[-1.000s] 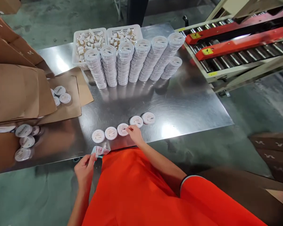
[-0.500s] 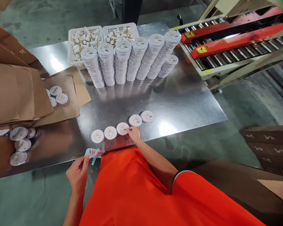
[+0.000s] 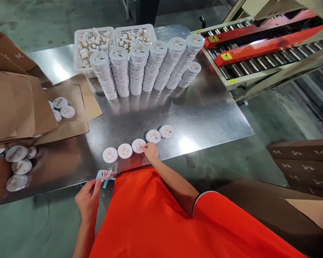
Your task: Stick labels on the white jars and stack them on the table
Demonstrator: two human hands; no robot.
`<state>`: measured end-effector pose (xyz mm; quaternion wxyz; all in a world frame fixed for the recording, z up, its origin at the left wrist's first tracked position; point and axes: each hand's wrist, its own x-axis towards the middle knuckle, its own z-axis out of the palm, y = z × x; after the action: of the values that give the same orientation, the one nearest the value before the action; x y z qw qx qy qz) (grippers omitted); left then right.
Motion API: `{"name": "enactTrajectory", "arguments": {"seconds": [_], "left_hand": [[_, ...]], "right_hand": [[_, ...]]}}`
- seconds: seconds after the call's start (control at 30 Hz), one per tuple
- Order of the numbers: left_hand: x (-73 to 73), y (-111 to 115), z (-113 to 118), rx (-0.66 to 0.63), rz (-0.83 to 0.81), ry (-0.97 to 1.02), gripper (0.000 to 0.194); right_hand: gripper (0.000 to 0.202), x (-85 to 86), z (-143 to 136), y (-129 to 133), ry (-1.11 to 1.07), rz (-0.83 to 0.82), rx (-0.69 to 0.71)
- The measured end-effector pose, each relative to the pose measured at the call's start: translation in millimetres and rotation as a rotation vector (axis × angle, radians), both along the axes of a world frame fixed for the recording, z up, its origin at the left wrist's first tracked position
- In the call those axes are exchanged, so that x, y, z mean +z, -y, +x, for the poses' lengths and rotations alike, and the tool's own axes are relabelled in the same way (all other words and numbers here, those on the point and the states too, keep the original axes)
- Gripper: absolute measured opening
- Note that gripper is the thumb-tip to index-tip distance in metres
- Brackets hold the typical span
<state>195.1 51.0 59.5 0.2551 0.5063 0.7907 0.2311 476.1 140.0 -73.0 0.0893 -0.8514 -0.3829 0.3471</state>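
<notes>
Before round white tub stacks (image 3: 138, 73) part-hiding white plastic baskets (image 3: 76, 61), left hand (image 3: 87, 199) pinches red-striped sheet (image 3: 107, 174); bunched right hand (image 3: 151, 152) touches white disc-shaped container (image 3: 137, 144).

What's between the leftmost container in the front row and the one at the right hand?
One round white container, between the leftmost container and the third container at the right hand; head view.

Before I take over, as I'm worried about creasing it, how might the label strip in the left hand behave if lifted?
The label strip is probably floppy: it looks bent, with a pale-blue tail drooping. Likely light, as the left hand merely pinches it.
</notes>
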Motion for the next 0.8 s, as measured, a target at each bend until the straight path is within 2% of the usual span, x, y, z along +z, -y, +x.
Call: {"name": "enactTrajectory", "arguments": {"seconds": [0.2, 0.33, 0.57, 0.7, 0.8], "left_hand": [[-0.8, -0.1, 1.1, -0.016, 0.013, 0.006, 0.041], [0.7, 0.3, 1.8, -0.034, 0.007, -0.021, 0.041], [4.2, 3.9, 2.1, -0.046, 0.0, -0.028, 0.043], [16.7, -0.6, 2.5, -0.096, 0.107, -0.095, 0.039], [37.9, -5.2, 2.0, -0.218, 0.278, -0.153, 0.034]], "right_hand": [[0.023, -7.9, 3.7, -1.8, 0.051, -0.018, 0.098], [0.023, -14.3, 10.7, -0.5, 0.011, 0.014, 0.055], [0.01, -18.7, 19.7, -1.2, -0.12, 0.127, 0.032], [0.006, -7.6, 27.7, 0.8, -0.11, 0.113, 0.114], [0.015, 16.0, 19.9, 8.2, -0.063, 0.132, 0.124]]}}
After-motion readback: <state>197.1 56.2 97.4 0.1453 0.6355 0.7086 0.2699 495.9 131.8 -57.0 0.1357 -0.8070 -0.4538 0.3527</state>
